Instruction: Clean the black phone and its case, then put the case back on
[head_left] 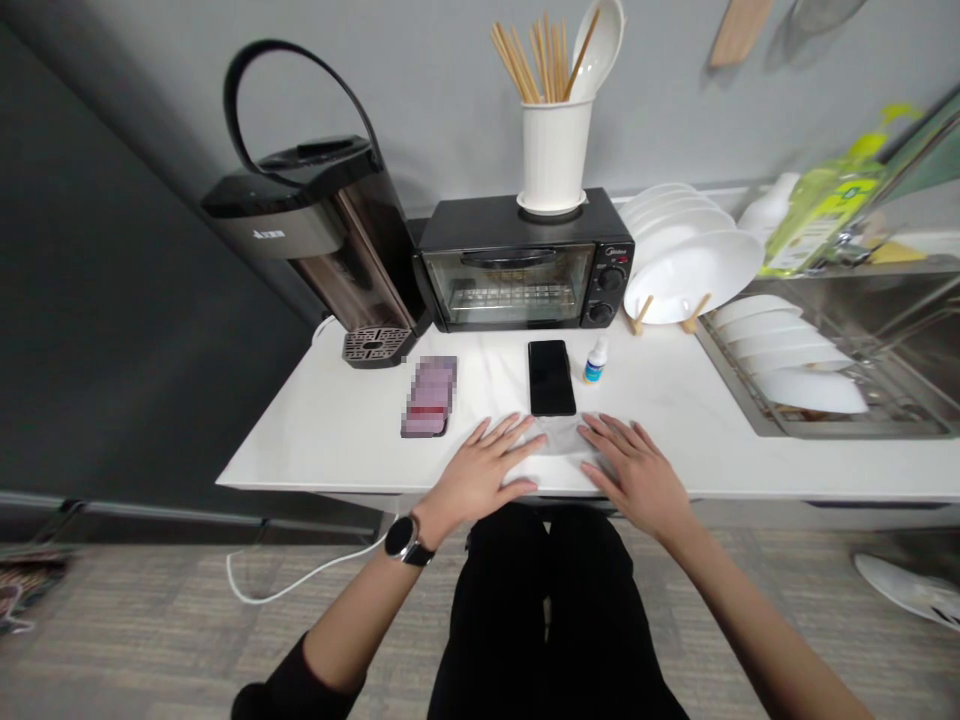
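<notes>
My left hand [487, 468] lies palm down near the front edge of the white counter [315, 425], fingers spread. Opposite it, my right hand [636, 474] rests in the same way. Between them is a thin, whitish, see-through sheet or cloth [561, 436], with the fingertips of both hands at its sides. Just beyond it lies a black phone [551, 377], screen dark. A small white bottle with a blue label [595, 362] stands upright to the phone's right. Left of my left hand is another phone [430, 396], its screen blurred pink.
A toaster oven [517, 285] at the back carries a white holder [553, 155] with chopsticks and a spoon. A tall water dispenser [352, 250] stands left. Right are racked plates [694, 275], a metal sink [907, 365] and green soap bottles [821, 215].
</notes>
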